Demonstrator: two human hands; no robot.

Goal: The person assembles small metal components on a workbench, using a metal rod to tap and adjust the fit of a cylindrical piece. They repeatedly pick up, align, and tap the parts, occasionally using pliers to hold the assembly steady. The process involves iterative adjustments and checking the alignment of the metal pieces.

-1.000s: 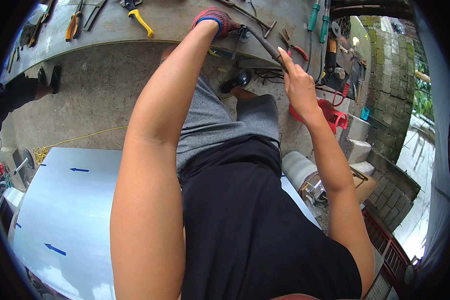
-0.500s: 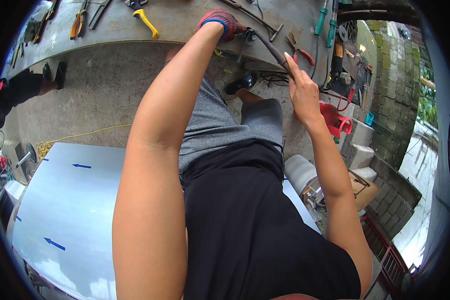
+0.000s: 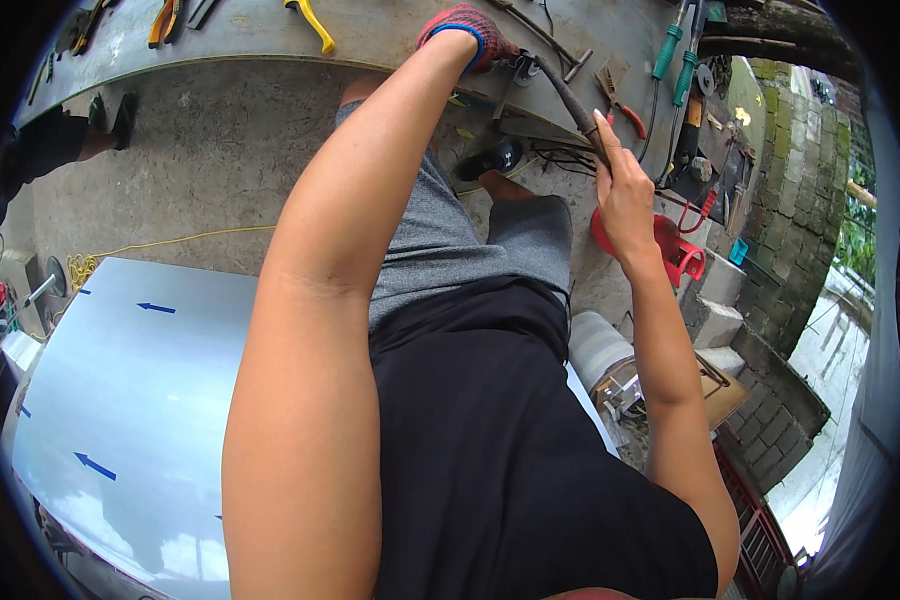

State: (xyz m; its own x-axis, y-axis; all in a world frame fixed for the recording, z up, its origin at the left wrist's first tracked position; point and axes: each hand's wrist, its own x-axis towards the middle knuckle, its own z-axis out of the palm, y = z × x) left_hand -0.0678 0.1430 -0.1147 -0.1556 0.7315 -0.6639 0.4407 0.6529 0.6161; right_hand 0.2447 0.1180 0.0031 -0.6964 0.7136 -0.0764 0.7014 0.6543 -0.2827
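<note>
My left hand (image 3: 460, 32), in a red and dark knitted glove with a blue cuff, is at the near edge of the metal workbench (image 3: 370, 38). Its fingers are closed beside a small metal piece (image 3: 526, 70); what they grip is mostly hidden. My bare right hand (image 3: 625, 195) is wrapped around the lower end of a long, dark, tapered bar (image 3: 567, 98), thumb side up along it. The bar slants up and left, its far end meeting the small metal piece by the glove. A T-shaped metal rod (image 3: 575, 65) and red-handled pliers (image 3: 625, 112) lie nearby on the bench.
Green-handled tools with cables (image 3: 667, 52) lie at the bench's right. A yellow-handled tool (image 3: 315, 25) and orange-handled pliers (image 3: 165, 22) are further left. Beside my right forearm stands a red plastic object (image 3: 685, 262). A shiny sheet (image 3: 140, 380) fills the lower left; another person (image 3: 45, 155) is at far left.
The whole view has shifted, so the bench and both hands appear slightly further right. My right hand still grips the bar, and its far end stays by the gloved hand.
</note>
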